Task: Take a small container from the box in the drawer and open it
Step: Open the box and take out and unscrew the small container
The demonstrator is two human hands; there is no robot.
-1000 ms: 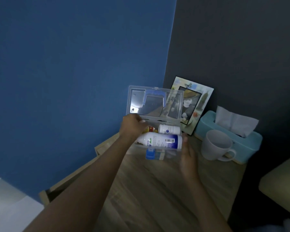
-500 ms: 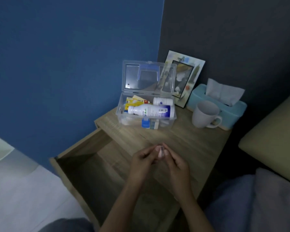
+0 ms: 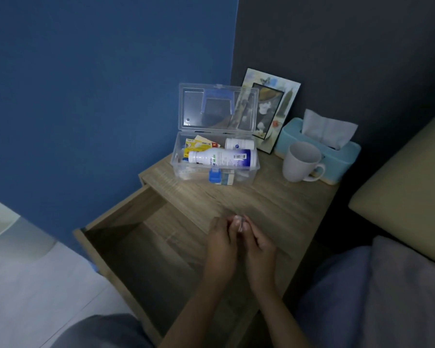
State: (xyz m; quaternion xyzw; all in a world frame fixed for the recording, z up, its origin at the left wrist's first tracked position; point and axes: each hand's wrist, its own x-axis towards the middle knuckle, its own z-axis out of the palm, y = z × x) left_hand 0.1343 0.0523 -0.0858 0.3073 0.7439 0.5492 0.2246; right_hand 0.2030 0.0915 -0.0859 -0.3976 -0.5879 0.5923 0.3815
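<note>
A clear plastic box (image 3: 178, 156) stands on the wooden bedside table with its lid up, holding a white bottle (image 3: 221, 159), a smaller white tub and yellow packets. Below it the drawer (image 3: 126, 222) is pulled out. Over the drawer's right side, my left hand (image 3: 220, 243) and my right hand (image 3: 258, 243) meet fingertip to fingertip around a small pale container (image 3: 239, 222). Most of the container is hidden by my fingers, so I cannot tell whether it is open.
A white mug (image 3: 300, 163), a teal tissue box (image 3: 344, 156) and a picture frame (image 3: 271, 109) stand at the back right of the table (image 3: 274, 204). A bed edge (image 3: 407, 192) lies to the right. Blue wall is on the left.
A second ago both hands were at the box. They have since drawn back toward me with the small container held between them; over the last half second they stayed almost still.
</note>
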